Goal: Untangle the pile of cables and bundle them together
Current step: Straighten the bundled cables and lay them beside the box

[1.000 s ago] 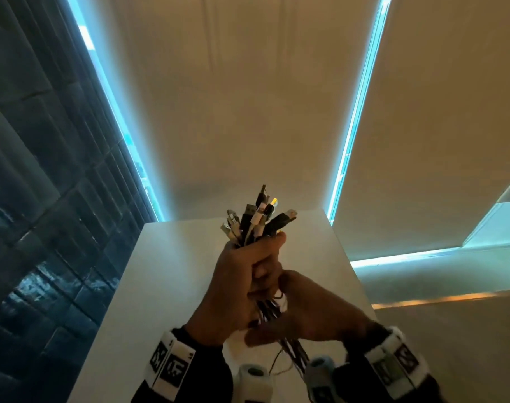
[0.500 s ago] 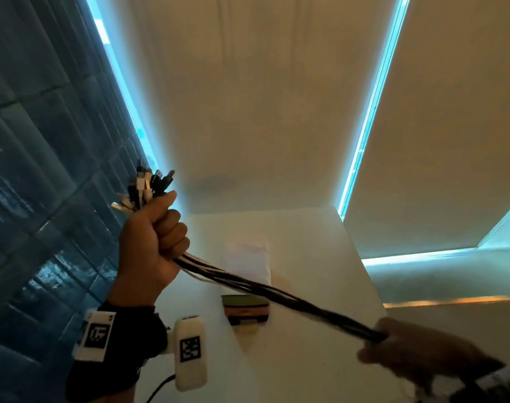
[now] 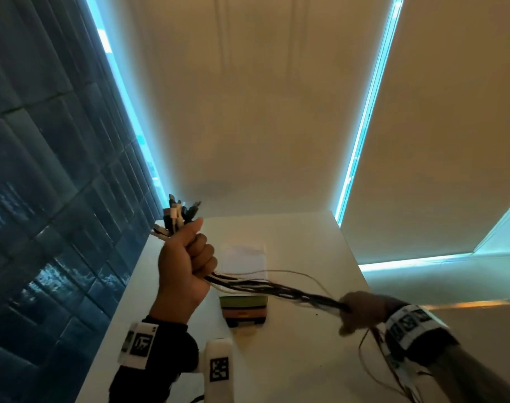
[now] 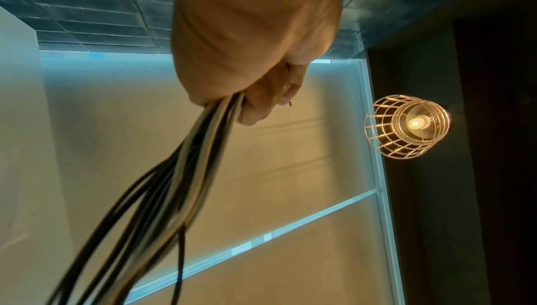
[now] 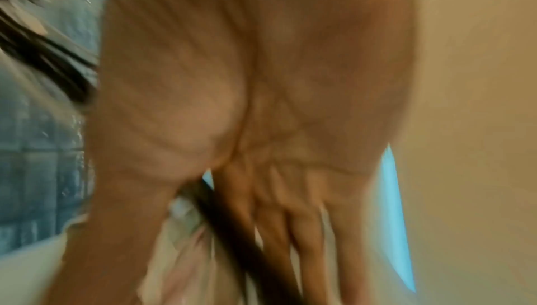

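A bundle of black and white cables [image 3: 277, 289] stretches over the white table [image 3: 306, 359]. My left hand [image 3: 189, 260] grips it in a fist just below the plug ends [image 3: 178, 215], which fan out above the thumb. My right hand [image 3: 355, 312], blurred, is curled round the bundle farther along, at the right. Thin tails [image 3: 373, 362] hang below that hand. In the left wrist view the cables [image 4: 188, 172] run out of my left hand [image 4: 255, 57]. The right wrist view is blurred: my right hand [image 5: 261, 126] fills it, with dark cables [image 5: 232, 229] passing between thumb and fingers.
A stack of coloured straps [image 3: 243, 311] lies on the table under the bundle, with a white sheet [image 3: 243, 258] behind it. A dark blue tiled wall [image 3: 44, 228] stands on the left. The table's right edge [image 3: 361, 271] is close to my right hand. A wire-cage lamp [image 4: 406, 126] hangs above.
From gripping together at the centre, my hands moved apart, the right one sliding along the bundle to the right. Since then the left hand has come lower and nearer the centre, and a few strands bow out.
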The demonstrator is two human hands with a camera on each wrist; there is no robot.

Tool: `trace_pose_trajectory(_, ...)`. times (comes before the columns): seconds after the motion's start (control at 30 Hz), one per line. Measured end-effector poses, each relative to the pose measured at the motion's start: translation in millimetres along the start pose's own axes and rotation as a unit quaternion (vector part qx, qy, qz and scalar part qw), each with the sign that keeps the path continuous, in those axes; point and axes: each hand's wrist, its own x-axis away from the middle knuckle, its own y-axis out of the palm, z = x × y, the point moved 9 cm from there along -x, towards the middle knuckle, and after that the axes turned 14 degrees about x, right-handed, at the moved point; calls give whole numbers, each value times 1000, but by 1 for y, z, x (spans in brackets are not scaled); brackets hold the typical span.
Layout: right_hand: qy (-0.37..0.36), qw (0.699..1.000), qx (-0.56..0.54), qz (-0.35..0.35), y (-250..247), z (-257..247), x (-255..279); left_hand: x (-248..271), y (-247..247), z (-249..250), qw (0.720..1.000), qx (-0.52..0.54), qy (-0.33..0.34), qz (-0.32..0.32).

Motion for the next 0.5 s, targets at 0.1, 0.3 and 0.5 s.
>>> trace_pose_trajectory(0.1, -89, 994, -9, 58, -40, -62, 23, 4, 1, -15, 1000, -24, -10, 8)
trace_pose_trajectory(0.3, -331, 872, -277, 232, -103, -208, 79, 15, 6, -32, 996, -80, -25, -8)
trace_pose_trajectory(0.5, -257, 864, -336, 273, -45, -168, 27, 14, 5, 17, 995, -101, 16, -7)
